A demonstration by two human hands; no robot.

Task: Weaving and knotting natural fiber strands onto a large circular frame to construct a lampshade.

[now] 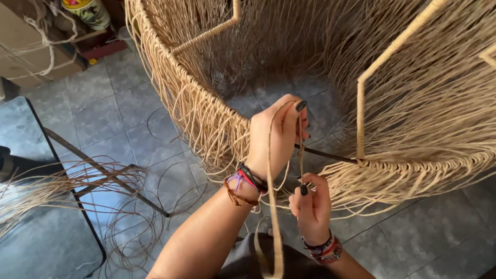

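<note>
A large round frame wrapped with tan rattan strands (pixel 204 106) stands in front of me, open at the top. My left hand (pixel 275 136) rests at its near rim and pinches a flat tan rattan strip (pixel 274 226), which loops down toward my lap. My right hand (pixel 311 205), just below the rim, grips the same strip lower down. A bare dark stretch of the metal rim (pixel 329 155) shows right of my hands. Both wrists wear several coloured bracelets.
Grey tiled floor (pixel 108 109) lies around the frame. A dark table (pixel 33 236) at the left carries loose rattan strands (pixel 41 191). Thin wire loops lie on the floor. Cardboard boxes (pixel 16 37) and a printed cup holding colourful items (pixel 88 4) sit top left.
</note>
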